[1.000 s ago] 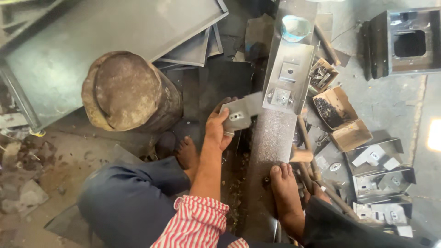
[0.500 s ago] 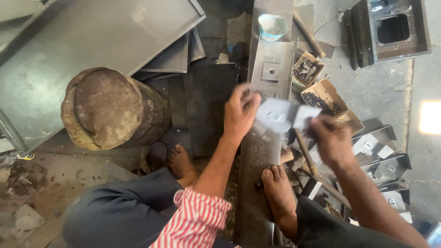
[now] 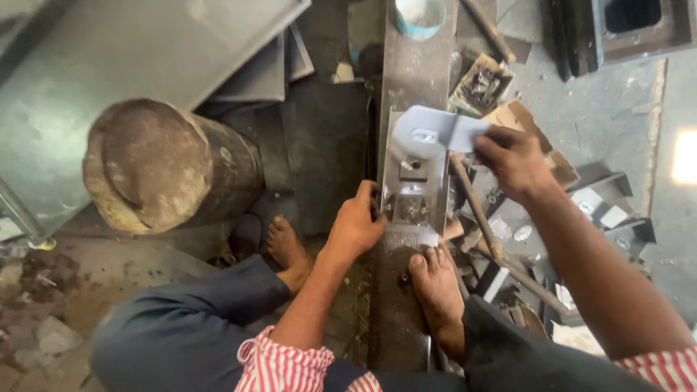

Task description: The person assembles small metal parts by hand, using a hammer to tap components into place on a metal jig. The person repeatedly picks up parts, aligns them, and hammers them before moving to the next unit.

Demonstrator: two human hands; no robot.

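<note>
My right hand [image 3: 512, 161] grips a bent grey sheet-metal bracket [image 3: 432, 132] by its right end and holds it over a long steel beam [image 3: 414, 65] that runs away from me. My left hand [image 3: 356, 225] rests on the beam's left edge, fingers curled against a small square die block [image 3: 410, 209] fixed on it. A second small block [image 3: 414, 170] sits just beyond it, under the bracket. My right foot [image 3: 435, 287] presses on the beam's near part. My left foot [image 3: 284, 250] lies on the floor to the left.
A rusty round drum [image 3: 156, 167] stands at left, with large metal sheets [image 3: 145, 51] behind it. A pale cup [image 3: 420, 16] sits on the beam's far end. A hammer handle [image 3: 479, 214], boxes of small parts [image 3: 483, 83] and several folded brackets [image 3: 602, 210] crowd the floor at right.
The bracket has passed from my left hand to my right, which now holds it over the beam. My left hand has dropped to the die block. The view has shifted closer.
</note>
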